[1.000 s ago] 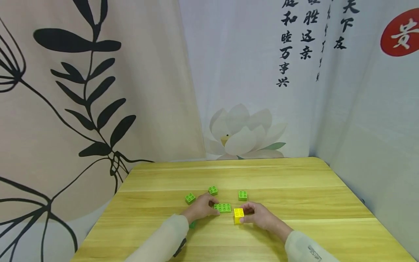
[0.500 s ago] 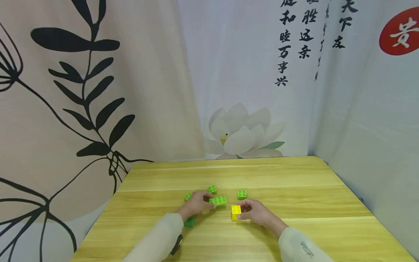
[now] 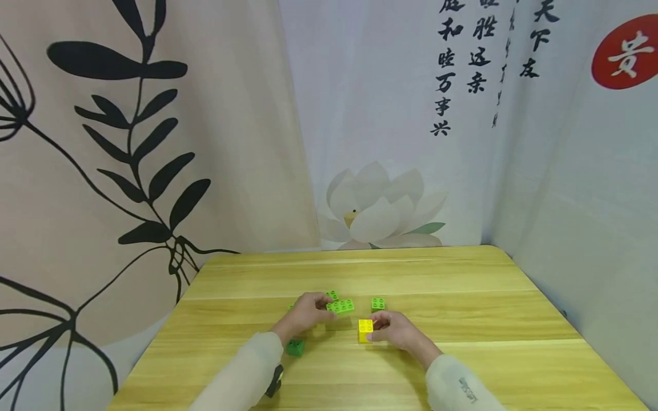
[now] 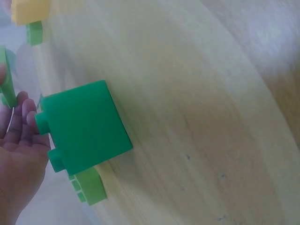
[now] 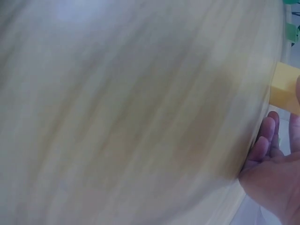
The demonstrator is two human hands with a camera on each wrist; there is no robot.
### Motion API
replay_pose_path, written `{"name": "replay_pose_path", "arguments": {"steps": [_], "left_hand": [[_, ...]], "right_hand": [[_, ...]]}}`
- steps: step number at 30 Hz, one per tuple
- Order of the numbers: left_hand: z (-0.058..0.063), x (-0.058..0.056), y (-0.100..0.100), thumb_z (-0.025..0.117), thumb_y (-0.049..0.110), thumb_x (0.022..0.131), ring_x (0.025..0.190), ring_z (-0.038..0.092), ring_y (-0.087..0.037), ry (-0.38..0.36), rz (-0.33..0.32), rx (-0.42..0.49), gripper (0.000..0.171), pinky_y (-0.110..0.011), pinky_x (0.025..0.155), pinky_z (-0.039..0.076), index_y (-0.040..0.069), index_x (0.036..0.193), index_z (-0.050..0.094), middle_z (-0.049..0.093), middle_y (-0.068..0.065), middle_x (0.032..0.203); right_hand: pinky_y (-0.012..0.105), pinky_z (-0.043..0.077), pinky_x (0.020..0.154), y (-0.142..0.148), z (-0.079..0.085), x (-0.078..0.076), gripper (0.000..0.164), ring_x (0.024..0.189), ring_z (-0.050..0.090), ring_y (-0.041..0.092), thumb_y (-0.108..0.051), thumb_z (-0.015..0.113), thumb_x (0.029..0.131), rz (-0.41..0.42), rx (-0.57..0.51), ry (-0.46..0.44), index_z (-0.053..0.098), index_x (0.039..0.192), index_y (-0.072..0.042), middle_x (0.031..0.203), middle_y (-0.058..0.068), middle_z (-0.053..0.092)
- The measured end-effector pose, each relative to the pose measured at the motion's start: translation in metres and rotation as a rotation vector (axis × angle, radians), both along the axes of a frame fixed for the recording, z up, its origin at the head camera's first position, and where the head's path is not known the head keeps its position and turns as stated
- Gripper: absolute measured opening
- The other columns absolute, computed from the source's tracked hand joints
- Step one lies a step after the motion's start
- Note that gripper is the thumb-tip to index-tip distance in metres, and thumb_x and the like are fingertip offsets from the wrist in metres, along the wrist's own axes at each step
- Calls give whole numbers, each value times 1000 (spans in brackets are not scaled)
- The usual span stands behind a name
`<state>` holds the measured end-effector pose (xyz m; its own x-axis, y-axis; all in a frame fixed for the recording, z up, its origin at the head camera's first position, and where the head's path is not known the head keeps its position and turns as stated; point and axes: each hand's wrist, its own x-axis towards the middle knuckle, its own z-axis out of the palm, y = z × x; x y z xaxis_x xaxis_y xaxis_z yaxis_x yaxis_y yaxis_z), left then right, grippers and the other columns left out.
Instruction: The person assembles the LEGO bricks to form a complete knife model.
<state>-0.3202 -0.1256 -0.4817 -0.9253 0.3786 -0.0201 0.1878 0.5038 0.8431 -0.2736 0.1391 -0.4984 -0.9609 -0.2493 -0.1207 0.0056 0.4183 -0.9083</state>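
My left hand (image 3: 306,313) pinches a long light green toy building brick (image 3: 341,306) by its left end, with a shadow on the table below it. In the left wrist view, that brick (image 4: 6,77) shows edge-on between thumb and fingers of the left hand (image 4: 21,168). To the right, my right hand (image 3: 403,332) holds a tall yellow brick (image 3: 365,331) from its right side, studs up. The right wrist view shows the yellow brick (image 5: 283,87) at the edge. Whether it touches the table is unclear.
A dark green brick (image 3: 295,347) lies below the left wrist. Small light green bricks stand behind: one (image 3: 332,295) past the held brick, another (image 3: 377,304) beyond the right hand. A further one is mostly covered by the left hand. Curtains hang behind the wooden table (image 3: 488,297).
The left hand has taken the long light green brick up from the table and carried it away and slightly left. The right hand has shifted a little left with the yellow brick.
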Motion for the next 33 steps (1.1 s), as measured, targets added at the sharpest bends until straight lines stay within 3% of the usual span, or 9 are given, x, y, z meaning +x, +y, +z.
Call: {"name": "replay_pose_path", "arguments": {"steps": [5, 13, 26, 33], "left_hand": [[1, 1, 1, 77, 24, 88, 91, 54, -20, 13, -31, 22, 37, -34, 77, 49, 5, 118, 66, 62, -3, 100], [0, 6, 4, 78, 25, 87, 90, 54, -20, 6, -16, 11, 33, -36, 77, 48, 10, 115, 67, 62, -1, 98], [0, 15, 28, 80, 25, 85, 87, 56, -17, 32, -101, -17, 33, -30, 71, 49, 10, 113, 70, 62, 1, 93], [-2, 20, 38, 81, 20, 84, 85, 55, -17, 29, -87, -15, 28, -29, 69, 47, 10, 109, 72, 62, 1, 90]], "right_hand": [[35, 48, 76, -3, 1, 2, 42, 92, 53, 23, -12, 81, 82, -17, 0, 4, 64, 120, -3, 104, 9, 59], [33, 47, 74, -6, 0, 1, 41, 89, 53, 23, -9, 81, 81, -26, -18, 3, 65, 119, -2, 102, 11, 60], [32, 45, 72, -6, -1, -1, 42, 87, 51, 22, -9, 81, 82, -7, -19, 13, 66, 121, -2, 99, 10, 58], [34, 47, 74, -3, -4, -1, 35, 86, 54, 21, -7, 80, 82, 24, -52, 17, 67, 114, -2, 96, 8, 59]]}}
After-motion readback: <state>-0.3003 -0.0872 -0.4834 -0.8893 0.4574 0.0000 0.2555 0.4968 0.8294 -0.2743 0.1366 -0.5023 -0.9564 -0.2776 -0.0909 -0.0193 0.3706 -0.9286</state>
